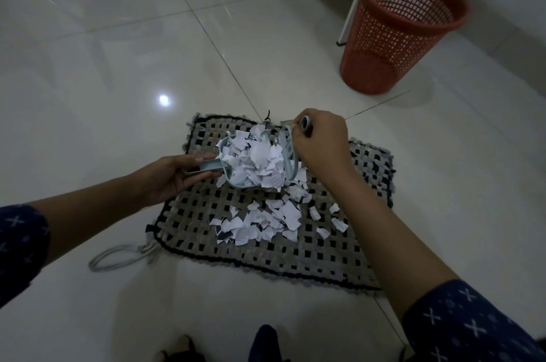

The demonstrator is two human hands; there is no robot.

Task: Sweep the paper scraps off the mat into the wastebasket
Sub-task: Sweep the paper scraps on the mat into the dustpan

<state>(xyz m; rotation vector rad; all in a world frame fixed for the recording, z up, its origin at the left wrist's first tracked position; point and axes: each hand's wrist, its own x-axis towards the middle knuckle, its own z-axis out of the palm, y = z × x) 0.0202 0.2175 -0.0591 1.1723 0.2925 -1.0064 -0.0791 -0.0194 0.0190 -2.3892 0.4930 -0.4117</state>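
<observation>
A woven black-and-grey mat (339,246) lies on the tiled floor. My left hand (174,175) grips the handle of a pale blue dustpan (236,181), which is heaped with white paper scraps (257,158) and held just above the mat. My right hand (320,140) holds a small pale blue brush (288,152) upright against the dustpan's open side. More loose scraps (266,223) lie spread on the mat just in front of the pan. A red mesh wastebasket (393,31) stands upright on the floor at the far right, apart from the mat.
A grey cord loop (118,257) lies on the floor at the mat's near left corner. A white furniture leg (348,16) stands behind the wastebasket. My feet (183,347) show at the bottom edge. Glossy floor tiles (118,66) surround the mat.
</observation>
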